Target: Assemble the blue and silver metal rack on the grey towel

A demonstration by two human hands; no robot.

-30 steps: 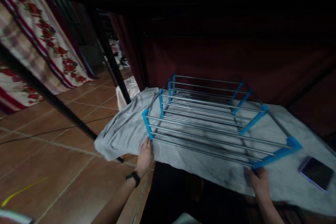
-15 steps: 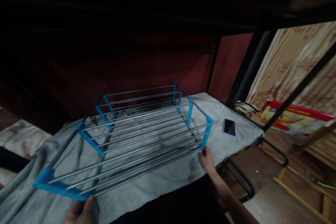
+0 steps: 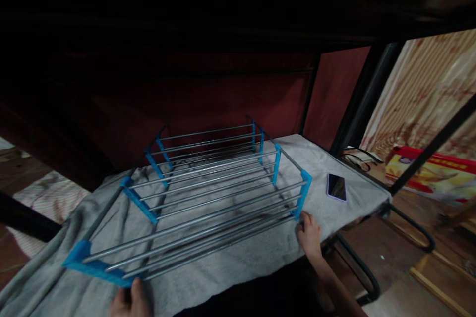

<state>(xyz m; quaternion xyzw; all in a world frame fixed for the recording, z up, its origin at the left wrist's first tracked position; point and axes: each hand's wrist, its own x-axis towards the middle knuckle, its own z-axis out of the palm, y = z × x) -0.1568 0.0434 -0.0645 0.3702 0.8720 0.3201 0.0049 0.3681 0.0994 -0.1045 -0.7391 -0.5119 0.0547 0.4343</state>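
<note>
A rack [image 3: 219, 195] of grey metal bars with blue plastic brackets rests on a grey blanket [image 3: 230, 270]. Its tiers step down towards me. At the near left corner, my left hand [image 3: 130, 302] is closed on the lower end of a blue bracket, thumb on the right side. My right hand [image 3: 310, 237] is at the near right corner, its fingers curled against the bottom of the blue bracket there. Part of the left hand is cut off by the lower frame edge. To the right of the rack lies a phone [image 3: 336, 187] with a dark screen.
A dark red panel [image 3: 208, 99] stands behind the rack, and a dark structure hangs low overhead. Black metal posts [image 3: 372, 94] rise on the right. Past the bed's right end are a bent black tube [image 3: 418, 228] and a red and yellow box [image 3: 431, 171].
My view has turned slightly left, so everything appears further right. The rack keeps its place on the blanket, and both hands remain at its near corners.
</note>
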